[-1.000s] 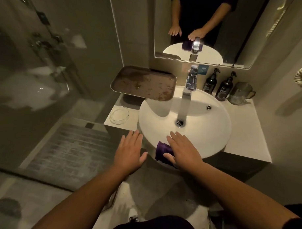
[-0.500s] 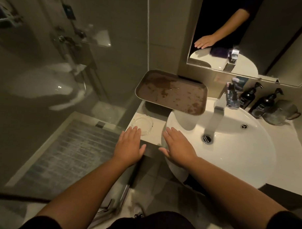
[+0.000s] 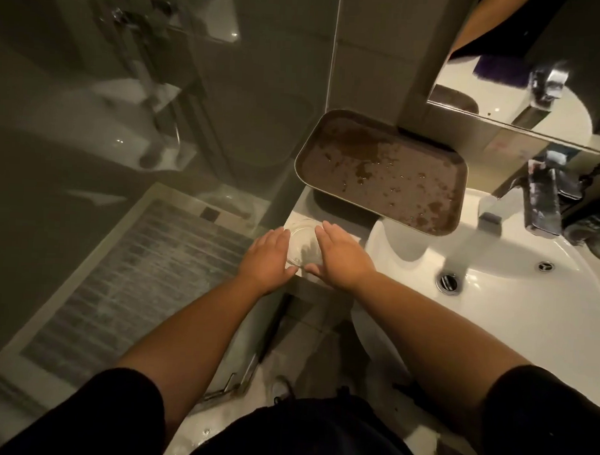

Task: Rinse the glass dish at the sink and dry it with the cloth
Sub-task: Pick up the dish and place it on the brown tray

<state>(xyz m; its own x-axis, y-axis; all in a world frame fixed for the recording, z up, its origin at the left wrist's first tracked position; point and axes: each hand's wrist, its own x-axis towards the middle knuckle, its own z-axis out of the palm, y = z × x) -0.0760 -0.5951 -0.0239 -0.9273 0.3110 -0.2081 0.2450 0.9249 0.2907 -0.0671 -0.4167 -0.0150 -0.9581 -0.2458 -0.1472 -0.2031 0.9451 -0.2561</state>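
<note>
In the head view, the glass dish (image 3: 303, 242) is sitting on the white surface (image 3: 339, 228) at its front left corner, just beside the sink (image 3: 513, 303). The left hand (image 3: 268, 257) and right hand (image 3: 341, 259) are flanking it, fingers straight and held together, palms turned inward; whether they are touching the rim is unclear. The dish is looking small, rigid and breakable, probably light and slick, so opposite sides of its rim are seeming the best hold. The drop-off is lying right at the dish's near and left sides. A stained brown tray (image 3: 382, 172) is overhanging behind. The basin to the right is lying open below the faucet (image 3: 541, 198). The cloth is showing only as a purple reflection in the mirror (image 3: 500, 94).
</note>
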